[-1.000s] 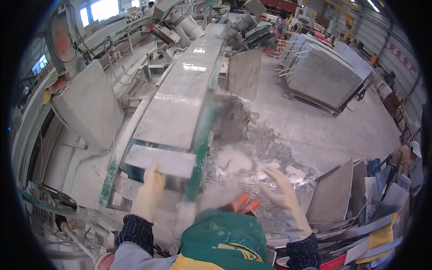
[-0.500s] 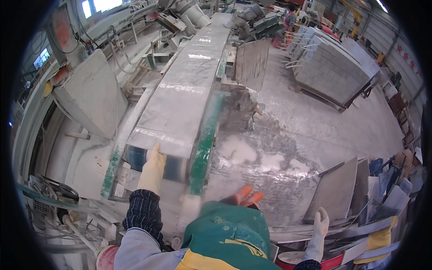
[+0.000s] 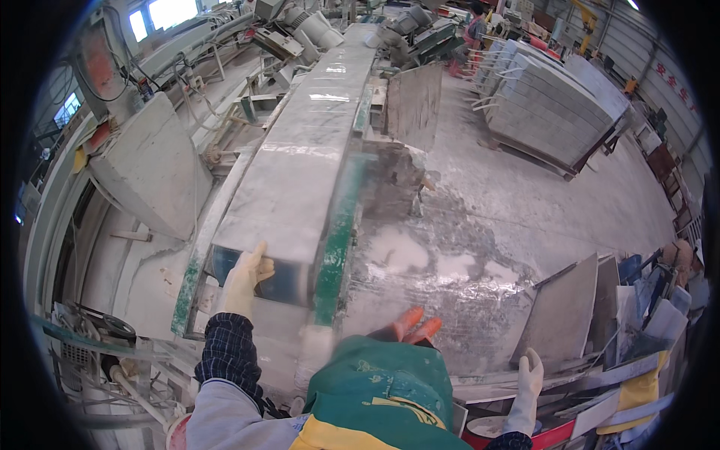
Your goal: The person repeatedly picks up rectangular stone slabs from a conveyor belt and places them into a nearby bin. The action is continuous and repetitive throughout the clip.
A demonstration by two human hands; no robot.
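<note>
My left hand point(image 3: 245, 283), in a pale rubber glove, reaches over the near end of the conveyor. Its fingertips are at the front edge of a grey-white, veined stone slab point(image 3: 277, 214), with the thumb apart to the right; I cannot see a firm grip. Below that edge shows the dark blue belt point(image 3: 286, 289) at the conveyor's end. My right hand point(image 3: 529, 379), in a similar glove, hangs low at the right. Its fingers are apart and slightly bent, with nothing in them, near a leaning grey panel point(image 3: 559, 315).
Green side rails point(image 3: 330, 281) flank the conveyor. A big pale slab point(image 3: 154, 169) leans at the left. Far right stands a large stack of slabs point(image 3: 559, 105), with a person point(image 3: 475, 34) behind. Broken offcuts point(image 3: 656, 326) crowd the near right. Wet floor point(image 3: 442, 289) lies before my orange boots point(image 3: 416, 322).
My left hand has drawn slightly back and left, its thumb now further from the fingers. A bright cross line on the stone near that hand is gone. My right hand stays low, still empty.
</note>
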